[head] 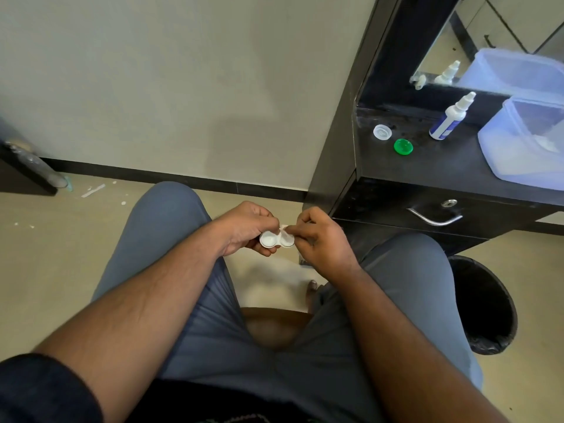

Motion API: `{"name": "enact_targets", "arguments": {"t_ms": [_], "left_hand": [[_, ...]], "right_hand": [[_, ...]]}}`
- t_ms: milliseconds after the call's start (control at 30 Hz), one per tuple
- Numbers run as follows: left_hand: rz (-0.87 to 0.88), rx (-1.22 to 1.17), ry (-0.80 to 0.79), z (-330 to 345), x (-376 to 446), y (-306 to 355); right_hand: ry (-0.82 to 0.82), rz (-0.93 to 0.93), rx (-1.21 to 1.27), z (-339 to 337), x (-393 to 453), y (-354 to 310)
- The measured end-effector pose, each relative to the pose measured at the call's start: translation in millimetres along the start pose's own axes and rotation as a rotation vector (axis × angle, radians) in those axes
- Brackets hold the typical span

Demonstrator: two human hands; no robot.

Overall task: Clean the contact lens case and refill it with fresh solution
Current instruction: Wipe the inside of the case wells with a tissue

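Above my lap, my left hand [244, 228] grips the white contact lens case [276, 239] by its left end; both wells are uncapped and face up. My right hand [320, 239] pinches a small white piece of tissue [284, 228] against the right well. On the dark dresser top [427, 166] lie the case's white cap [382, 131] and green cap [403, 146], apart from each other. The white solution bottle with a blue label [448, 119] stands upright behind them.
A translucent blue plastic tub [525, 141] sits at the dresser's right end, in front of a mirror. Below the top is a drawer with a metal handle [435, 219]. A black bin [485, 303] stands on the floor by my right knee.
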State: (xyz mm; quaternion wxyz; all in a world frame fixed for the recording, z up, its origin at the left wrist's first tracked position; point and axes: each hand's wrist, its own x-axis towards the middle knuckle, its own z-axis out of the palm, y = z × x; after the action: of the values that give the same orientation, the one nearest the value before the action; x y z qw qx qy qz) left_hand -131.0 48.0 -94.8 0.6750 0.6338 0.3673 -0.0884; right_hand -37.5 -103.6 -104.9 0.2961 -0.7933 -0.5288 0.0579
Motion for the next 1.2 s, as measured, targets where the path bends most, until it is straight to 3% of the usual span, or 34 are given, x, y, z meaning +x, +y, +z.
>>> {"name": "enact_targets", "arguments": {"t_ms": [400,533,833,1033,1200], "left_hand": [[-0.044,0.161,-0.055,1,0,-7],[-0.064,0.219,-0.082,1,0,-7],[-0.001,0.099,0.082,3,3,-4],[0.044,-0.035,0.287,22,7,-14],[0.182,-0.068,0.427,41,7,-20]], "right_hand": [[-0.311,-0.125,-0.084,3,-4,-5],[-0.318,-0.129,-0.201,4,-8,-9],[-0.194,0.039,-0.294,14,-6,-15],[-0.131,0.293,-0.168,19,-4,-13],[-0.041,0.522,0.041,22,-2,-12]]}}
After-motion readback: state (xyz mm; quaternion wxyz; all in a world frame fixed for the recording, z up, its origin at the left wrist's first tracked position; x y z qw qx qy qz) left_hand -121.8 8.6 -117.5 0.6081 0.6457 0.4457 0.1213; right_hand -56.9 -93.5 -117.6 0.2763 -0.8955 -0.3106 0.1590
